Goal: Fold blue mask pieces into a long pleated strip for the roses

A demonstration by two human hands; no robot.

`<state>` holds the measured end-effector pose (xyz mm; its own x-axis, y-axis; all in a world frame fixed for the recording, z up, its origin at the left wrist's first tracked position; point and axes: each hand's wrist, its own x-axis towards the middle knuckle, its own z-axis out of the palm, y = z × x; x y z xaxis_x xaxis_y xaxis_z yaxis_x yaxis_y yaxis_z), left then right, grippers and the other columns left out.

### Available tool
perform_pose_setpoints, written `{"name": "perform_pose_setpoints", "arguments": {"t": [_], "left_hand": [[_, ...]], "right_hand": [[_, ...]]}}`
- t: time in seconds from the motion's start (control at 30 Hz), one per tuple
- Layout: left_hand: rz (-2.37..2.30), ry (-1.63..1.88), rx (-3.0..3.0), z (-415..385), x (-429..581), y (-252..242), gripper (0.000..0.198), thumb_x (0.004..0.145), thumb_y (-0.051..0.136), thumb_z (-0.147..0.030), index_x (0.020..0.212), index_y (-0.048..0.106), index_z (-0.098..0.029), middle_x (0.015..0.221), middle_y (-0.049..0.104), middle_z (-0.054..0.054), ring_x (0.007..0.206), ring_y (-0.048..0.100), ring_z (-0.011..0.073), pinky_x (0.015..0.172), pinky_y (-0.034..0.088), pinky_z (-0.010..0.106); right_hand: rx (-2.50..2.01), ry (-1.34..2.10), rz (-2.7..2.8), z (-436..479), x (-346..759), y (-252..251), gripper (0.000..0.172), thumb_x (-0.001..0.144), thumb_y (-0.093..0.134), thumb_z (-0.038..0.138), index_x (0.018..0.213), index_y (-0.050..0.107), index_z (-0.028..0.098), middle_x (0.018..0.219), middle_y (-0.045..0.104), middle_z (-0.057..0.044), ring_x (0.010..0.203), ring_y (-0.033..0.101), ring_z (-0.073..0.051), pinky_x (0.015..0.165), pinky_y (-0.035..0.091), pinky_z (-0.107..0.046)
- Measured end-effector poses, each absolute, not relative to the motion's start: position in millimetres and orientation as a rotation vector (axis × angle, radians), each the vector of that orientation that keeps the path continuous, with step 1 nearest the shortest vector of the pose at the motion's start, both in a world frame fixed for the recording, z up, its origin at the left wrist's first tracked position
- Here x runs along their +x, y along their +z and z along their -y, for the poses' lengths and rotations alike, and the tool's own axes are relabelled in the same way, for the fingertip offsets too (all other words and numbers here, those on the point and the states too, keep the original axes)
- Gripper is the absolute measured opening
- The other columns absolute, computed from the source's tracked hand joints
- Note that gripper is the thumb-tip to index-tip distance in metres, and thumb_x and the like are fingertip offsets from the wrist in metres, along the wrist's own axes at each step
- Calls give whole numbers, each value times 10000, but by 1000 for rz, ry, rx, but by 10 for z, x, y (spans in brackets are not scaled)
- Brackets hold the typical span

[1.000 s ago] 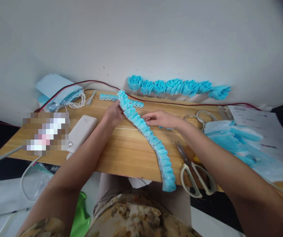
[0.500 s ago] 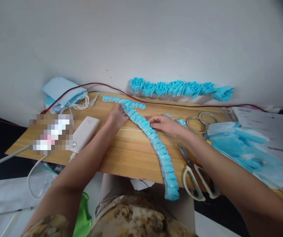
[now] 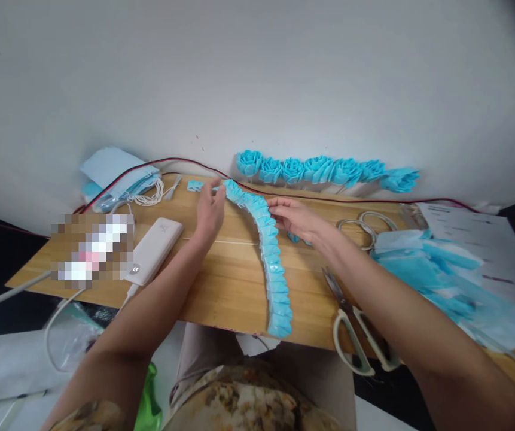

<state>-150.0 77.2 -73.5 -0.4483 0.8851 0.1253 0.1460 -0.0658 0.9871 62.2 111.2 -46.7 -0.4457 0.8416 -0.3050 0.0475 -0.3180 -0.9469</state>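
Observation:
A long pleated blue strip (image 3: 271, 257) curves across the wooden board (image 3: 221, 281), from the far middle down to the near edge. My left hand (image 3: 210, 209) presses on the strip's far end, fingers spread flat over it. My right hand (image 3: 295, 218) touches the strip's right side a little further along, fingers pinching its edge. A short second blue strip piece (image 3: 197, 185) lies just left of my left hand.
A row of blue paper roses (image 3: 324, 169) lines the wall. Scissors (image 3: 356, 335) lie at the board's near right edge, tape rings (image 3: 365, 227) beyond them. Blue sheets (image 3: 436, 269) and papers lie right; a white power bank (image 3: 154, 250), cords and masks (image 3: 118, 173) left.
The strip has swung left at its near end and bent into a tighter curve. Both hands have shifted toward the wall along its far end.

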Motion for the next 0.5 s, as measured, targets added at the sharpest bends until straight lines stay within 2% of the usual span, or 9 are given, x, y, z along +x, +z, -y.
{"name": "perform_pose_setpoints", "arguments": {"t": [0.07, 0.13, 0.17, 0.23, 0.3, 0.37, 0.5], "left_hand": [[-1627, 1436, 1201, -731, -1496, -694, 419, 1015, 495, -485, 882, 730, -164, 874, 755, 91, 807, 691, 195, 736, 516, 268], [-1548, 1196, 1194, -694, -1455, -668, 584, 1005, 472, -583, 673, 695, -157, 619, 684, 81, 528, 593, 160, 556, 448, 266], [-1500, 1102, 1175, -678, -1423, -664, 611, 989, 489, -614, 631, 682, -158, 568, 663, 81, 467, 557, 153, 517, 425, 271], [-1373, 1017, 1104, -655, -1356, -670, 582, 947, 567, -638, 649, 690, -153, 584, 685, 93, 473, 586, 165, 522, 448, 281], [-1205, 1026, 997, -643, -1302, -684, 517, 895, 663, -629, 721, 699, -143, 659, 721, 102, 561, 653, 183, 590, 510, 292], [-1073, 1069, 909, -640, -1278, -692, 445, 836, 773, -563, 765, 686, -132, 712, 726, 90, 616, 672, 169, 644, 539, 293], [-1045, 1130, 814, -648, -1292, -686, 353, 775, 874, -391, 747, 651, -118, 676, 680, 45, 581, 632, 122, 614, 515, 259]], "right_hand": [[-1191, 1828, 1286, -1115, 605, -441, 134, 763, 672, 100, 851, 696, 198, 714, 705, 21, 625, 617, -94, 599, 524, -190], [-1192, 1830, 1256, -1119, 601, -420, 133, 757, 678, 109, 854, 697, 199, 724, 709, 21, 634, 618, -96, 610, 524, -196], [-1181, 1824, 1266, -1121, 604, -415, 135, 756, 682, 119, 862, 700, 200, 736, 714, 19, 644, 621, -100, 624, 527, -203], [-1154, 1804, 1313, -1125, 616, -419, 143, 760, 687, 147, 889, 709, 204, 766, 722, 12, 672, 629, -108, 656, 531, -221], [-1124, 1767, 1389, -1124, 635, -439, 152, 767, 698, 188, 917, 713, 206, 795, 723, 5, 698, 636, -117, 682, 535, -238], [-1088, 1736, 1480, -1117, 664, -467, 188, 769, 724, 244, 953, 712, 206, 840, 727, -7, 733, 647, -127, 714, 547, -258], [-1082, 1596, 1679, -1087, 763, -472, 328, 811, 719, 344, 1107, 708, 204, 982, 745, -60, 843, 685, -175, 764, 579, -323]]}}
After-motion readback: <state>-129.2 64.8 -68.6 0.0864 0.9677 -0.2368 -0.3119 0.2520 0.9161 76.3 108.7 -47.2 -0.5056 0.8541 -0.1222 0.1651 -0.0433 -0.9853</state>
